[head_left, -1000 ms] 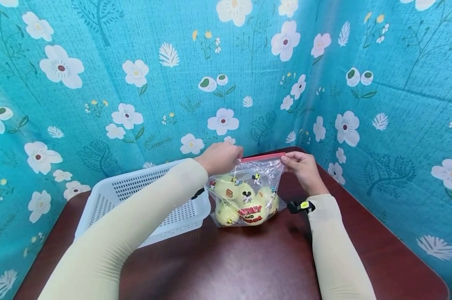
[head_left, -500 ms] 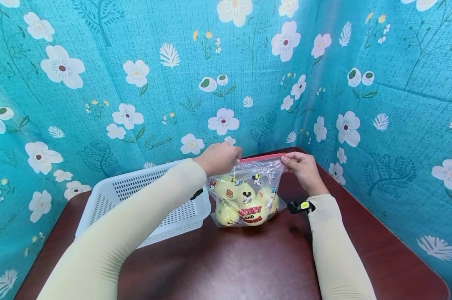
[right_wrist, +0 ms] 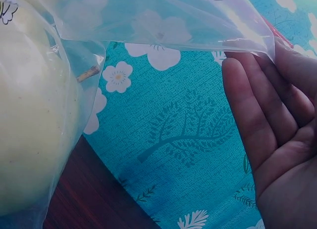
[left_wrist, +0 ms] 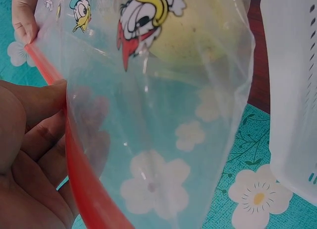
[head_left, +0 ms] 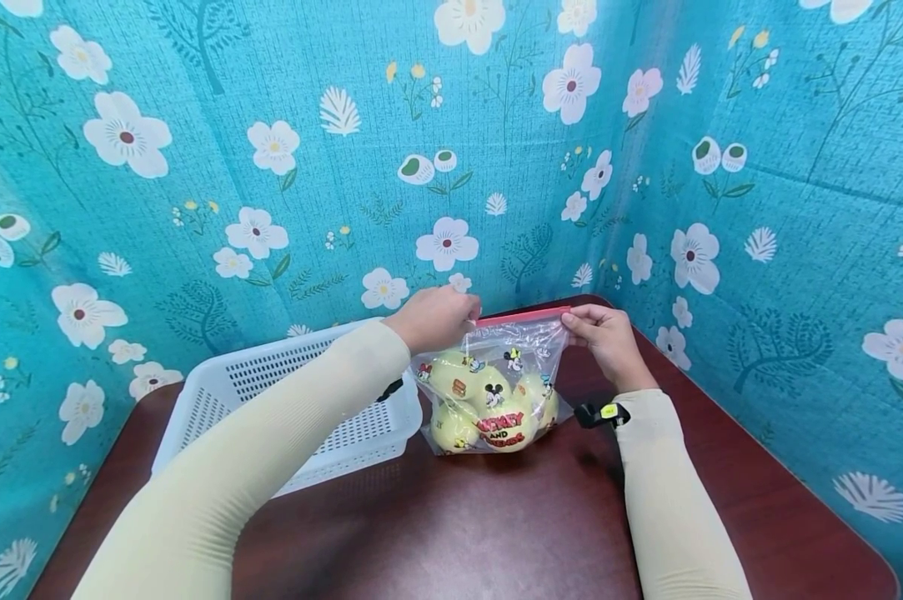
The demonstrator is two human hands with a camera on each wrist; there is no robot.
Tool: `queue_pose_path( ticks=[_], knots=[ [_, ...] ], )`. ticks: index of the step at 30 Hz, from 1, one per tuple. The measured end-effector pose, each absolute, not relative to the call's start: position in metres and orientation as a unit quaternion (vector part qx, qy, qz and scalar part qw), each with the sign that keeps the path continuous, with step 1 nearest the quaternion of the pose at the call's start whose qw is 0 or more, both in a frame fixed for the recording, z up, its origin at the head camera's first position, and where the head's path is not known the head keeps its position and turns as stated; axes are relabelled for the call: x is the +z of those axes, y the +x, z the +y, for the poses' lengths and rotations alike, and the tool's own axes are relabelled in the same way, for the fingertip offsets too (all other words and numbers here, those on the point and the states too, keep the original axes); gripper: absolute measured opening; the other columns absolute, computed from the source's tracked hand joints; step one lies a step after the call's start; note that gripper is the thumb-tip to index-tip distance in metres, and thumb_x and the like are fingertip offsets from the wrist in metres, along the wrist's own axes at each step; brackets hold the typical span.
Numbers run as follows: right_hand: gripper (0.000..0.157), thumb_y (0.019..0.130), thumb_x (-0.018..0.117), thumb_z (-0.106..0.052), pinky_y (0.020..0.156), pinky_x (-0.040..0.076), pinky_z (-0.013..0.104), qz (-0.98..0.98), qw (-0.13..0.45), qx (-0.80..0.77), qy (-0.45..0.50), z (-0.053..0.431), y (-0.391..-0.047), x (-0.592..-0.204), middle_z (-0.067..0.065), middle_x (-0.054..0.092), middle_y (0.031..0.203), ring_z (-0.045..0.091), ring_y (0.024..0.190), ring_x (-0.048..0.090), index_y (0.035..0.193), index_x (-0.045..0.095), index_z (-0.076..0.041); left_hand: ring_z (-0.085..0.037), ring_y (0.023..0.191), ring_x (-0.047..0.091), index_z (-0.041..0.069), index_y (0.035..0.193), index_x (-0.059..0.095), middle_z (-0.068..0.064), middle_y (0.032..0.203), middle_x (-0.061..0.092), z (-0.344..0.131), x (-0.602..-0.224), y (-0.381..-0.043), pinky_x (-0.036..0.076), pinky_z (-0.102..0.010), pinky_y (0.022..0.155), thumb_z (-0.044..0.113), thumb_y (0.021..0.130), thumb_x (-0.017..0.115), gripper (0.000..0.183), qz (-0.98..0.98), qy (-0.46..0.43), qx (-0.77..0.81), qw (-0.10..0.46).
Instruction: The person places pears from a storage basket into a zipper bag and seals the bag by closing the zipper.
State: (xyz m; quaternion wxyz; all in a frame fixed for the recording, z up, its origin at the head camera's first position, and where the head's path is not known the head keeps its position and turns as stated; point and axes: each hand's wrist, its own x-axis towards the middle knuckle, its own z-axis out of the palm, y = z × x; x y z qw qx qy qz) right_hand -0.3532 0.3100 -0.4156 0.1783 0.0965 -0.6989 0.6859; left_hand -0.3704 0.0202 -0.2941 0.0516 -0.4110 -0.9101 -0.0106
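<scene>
A clear zip bag [head_left: 499, 392] with cartoon prints and a red strip [head_left: 524, 317] along its top stands on the table. Several round, pale yellow fruits [right_wrist: 29, 115], pears by their look, fill its lower part; a short stem shows through the plastic in the right wrist view. Near the strip's left end, my left hand [head_left: 434, 318] pinches it between thumb and fingers, as the left wrist view shows. My right hand [head_left: 604, 340] holds the top right corner between thumb and forefinger, its other fingers loosely extended.
Left of the bag, a white slotted plastic basket [head_left: 196, 417] sits under the left forearm, close to the bag's side. The dark red-brown table [head_left: 451, 525] meets a blue flowered cloth [head_left: 331, 192] at the back and right.
My left hand has slid slightly left along the red strip. The right hand, the bag and the basket are nearly still.
</scene>
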Motion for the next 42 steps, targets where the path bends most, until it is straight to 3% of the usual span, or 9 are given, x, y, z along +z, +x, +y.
queue_pose_path(
  ticks=[9,20,30,42],
  knots=[
    [0.031,0.087,0.074,-0.024,0.073,0.057,0.038,-0.702,0.177,0.683,0.094,0.31,-0.354,-0.417,0.009,0.072,0.091,0.019,0.074,0.068,0.103,0.072,0.002,-0.011,0.085,0.063,0.013,0.109,0.068,0.002,0.096,0.068,0.018,-0.295,-0.371,0.051,-0.025,0.076,0.014,0.095,0.061,0.016,-0.91,-0.41,-0.013,0.051],
    [0.031,0.087,0.074,-0.025,0.068,0.057,0.03,-0.703,0.18,0.682,0.093,0.309,-0.353,-0.417,0.008,0.072,0.09,0.018,0.073,0.068,0.103,0.072,0.001,-0.01,0.08,0.062,0.012,0.106,0.068,0.003,0.091,0.068,0.015,-0.296,-0.373,0.051,-0.024,0.073,0.016,0.095,0.061,0.014,-0.909,-0.413,-0.003,0.055],
    [0.037,0.086,0.074,-0.029,0.069,0.056,0.029,-0.712,0.185,0.672,0.081,0.309,-0.353,-0.416,0.006,0.072,0.09,0.018,0.074,0.067,0.104,0.071,0.003,-0.009,0.079,0.063,0.013,0.106,0.068,0.003,0.091,0.068,0.012,-0.297,-0.37,0.052,-0.024,0.071,0.018,0.096,0.061,0.013,-0.912,-0.406,-0.002,0.058],
    [0.026,0.088,0.072,-0.021,0.068,0.056,0.027,-0.702,0.18,0.682,0.098,0.309,-0.351,-0.415,0.005,0.071,0.087,0.016,0.071,0.066,0.101,0.072,0.002,-0.01,0.08,0.063,0.013,0.106,0.068,0.002,0.092,0.068,0.008,-0.3,-0.372,0.051,-0.023,0.073,0.013,0.095,0.059,0.014,-0.912,-0.406,-0.017,0.061]
  ],
)
